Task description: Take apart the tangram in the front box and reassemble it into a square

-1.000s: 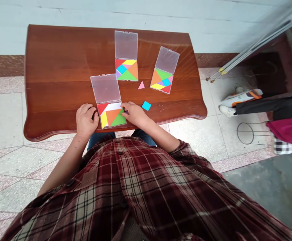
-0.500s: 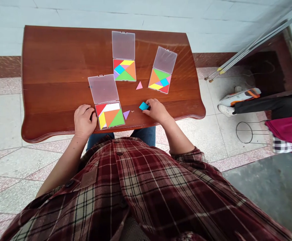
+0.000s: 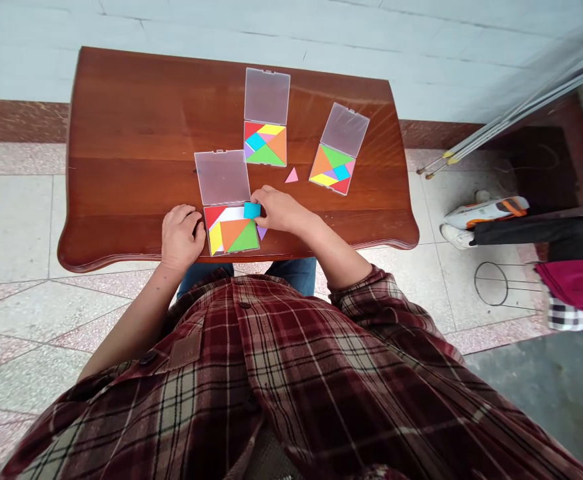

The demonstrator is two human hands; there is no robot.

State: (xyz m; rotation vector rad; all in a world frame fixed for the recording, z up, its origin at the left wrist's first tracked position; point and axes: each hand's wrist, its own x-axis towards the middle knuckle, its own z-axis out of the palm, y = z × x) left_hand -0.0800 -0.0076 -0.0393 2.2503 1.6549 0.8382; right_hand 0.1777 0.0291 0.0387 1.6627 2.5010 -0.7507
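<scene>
Right hand [image 3: 280, 210] pinches a cyan square tile [image 3: 252, 211] over the near tangram case [image 3: 221, 177]; left hand [image 3: 181, 237] rests curled beside it.

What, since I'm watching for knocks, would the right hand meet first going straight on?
The right hand, past its blue square, would probably meet the nearest case's clear lid; depth is unclear.

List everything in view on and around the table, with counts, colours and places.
Table: 1, reddish-brown wood, in front of the person.
Open tangram boxes: 3, clear lids, multicoloured pieces inside, on the table.
Loose tangram triangles: 2, one pink between the boxes, one purple beside the nearest box.
Tangram square: 1, blue, in the right hand over the nearest box.
Shoes: 2, white, on the floor at right.
Cloth: 1, magenta, far right.
Left hand: 1, beside the nearest box.
Right hand: 1, pinching the square.
</scene>
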